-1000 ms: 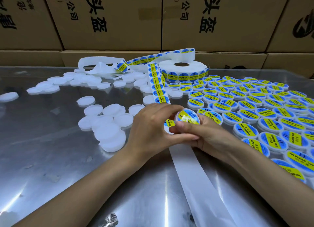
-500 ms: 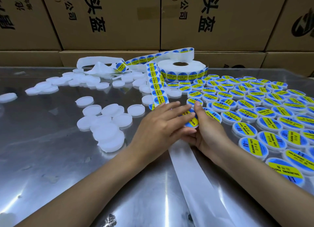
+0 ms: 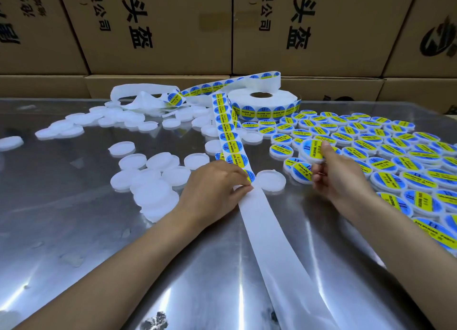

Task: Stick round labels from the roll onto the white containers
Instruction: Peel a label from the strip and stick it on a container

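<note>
Blue-and-yellow labelled container (image 3: 312, 151) sits pinched in my right hand (image 3: 338, 178), raised just over the labelled batch (image 3: 385, 141); my left hand (image 3: 215, 183) pinches the label strip (image 3: 230, 136) beside a bare white container (image 3: 270, 180), roll (image 3: 263, 104) further back on the steel table (image 3: 74, 230)

One label roll (image 3: 262, 103), two hands, left (image 3: 212, 188) and right (image 3: 338, 178), dozens of labelled containers (image 3: 385, 151), some thirty plain white containers (image 3: 153, 178), several cardboard boxes (image 3: 158, 27)
</note>
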{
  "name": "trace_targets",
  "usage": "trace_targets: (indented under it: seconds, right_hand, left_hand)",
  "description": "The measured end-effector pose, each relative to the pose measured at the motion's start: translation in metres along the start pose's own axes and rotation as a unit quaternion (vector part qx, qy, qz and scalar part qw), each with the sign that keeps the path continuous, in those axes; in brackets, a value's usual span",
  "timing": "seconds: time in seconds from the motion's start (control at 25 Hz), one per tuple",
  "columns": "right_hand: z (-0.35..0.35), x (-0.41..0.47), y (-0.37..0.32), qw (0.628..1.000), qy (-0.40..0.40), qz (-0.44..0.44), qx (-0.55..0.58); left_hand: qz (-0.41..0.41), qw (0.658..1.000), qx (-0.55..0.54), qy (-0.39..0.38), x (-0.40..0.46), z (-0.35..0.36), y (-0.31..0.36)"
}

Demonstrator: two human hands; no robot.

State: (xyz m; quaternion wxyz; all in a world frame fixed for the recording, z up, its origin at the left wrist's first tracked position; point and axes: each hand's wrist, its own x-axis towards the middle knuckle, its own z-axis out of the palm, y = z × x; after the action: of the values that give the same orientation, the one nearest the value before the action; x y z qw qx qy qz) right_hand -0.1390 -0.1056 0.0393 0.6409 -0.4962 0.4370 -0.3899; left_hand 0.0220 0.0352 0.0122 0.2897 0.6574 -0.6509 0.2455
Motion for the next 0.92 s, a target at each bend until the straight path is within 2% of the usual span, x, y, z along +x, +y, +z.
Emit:
trace_targets:
  seconds: [0.12, 0.24, 0.36, 0.4, 0.44, 0.52, 0.56, 0.64, 0.76, 0.84, 0.88, 0.92]
  right_hand:
    - [-0.004, 0.005, 0.005, 0.999, -0.042, 0.020, 0.008]
    - [-0.003, 0.006, 0.007, 0.999, -0.039, 0.008, 0.007]
    - [0.002, 0.002, 0.009, 0.995, -0.006, -0.071, -0.064]
    - [0.003, 0.002, 0.011, 0.982, -0.014, -0.123, -0.139]
    - [0.004, 0.001, 0.015, 0.953, -0.042, -0.179, -0.240]
    - [0.008, -0.002, 0.024, 0.861, -0.104, -0.251, -0.429]
    - [0.009, -0.003, 0.028, 0.820, -0.117, -0.276, -0.487]
    - [0.010, -0.005, 0.029, 0.778, -0.115, -0.319, -0.529]
    - [0.012, -0.007, 0.027, 0.735, -0.126, -0.357, -0.563]
    - [0.014, -0.005, 0.029, 0.723, -0.123, -0.366, -0.573]
    - [0.015, -0.005, 0.029, 0.741, -0.120, -0.371, -0.547]
    - [0.016, -0.006, 0.029, 0.776, -0.119, -0.374, -0.494]
  left_hand:
    - [-0.142, 0.981, 0.008, -0.129, -0.004, 0.006, -0.008]
    - [-0.158, 0.970, 0.007, -0.184, -0.007, 0.010, -0.012]
    - [-0.154, 0.970, 0.010, -0.187, -0.007, 0.011, -0.013]
    - [-0.155, 0.971, 0.011, -0.183, -0.007, 0.011, -0.013]
    - [-0.157, 0.971, 0.009, -0.181, -0.007, 0.011, -0.013]
    - [-0.160, 0.971, -0.004, -0.179, -0.007, 0.011, -0.012]
    - [-0.161, 0.970, -0.010, -0.180, -0.007, 0.011, -0.012]
    - [-0.162, 0.970, -0.016, -0.180, -0.007, 0.011, -0.011]
    - [-0.156, 0.972, -0.018, -0.175, -0.007, 0.010, -0.011]
    - [-0.148, 0.972, -0.027, -0.180, -0.007, 0.010, -0.011]
    - [-0.145, 0.972, -0.036, -0.180, -0.007, 0.011, -0.010]
    - [-0.149, 0.972, -0.048, -0.176, -0.007, 0.012, -0.009]
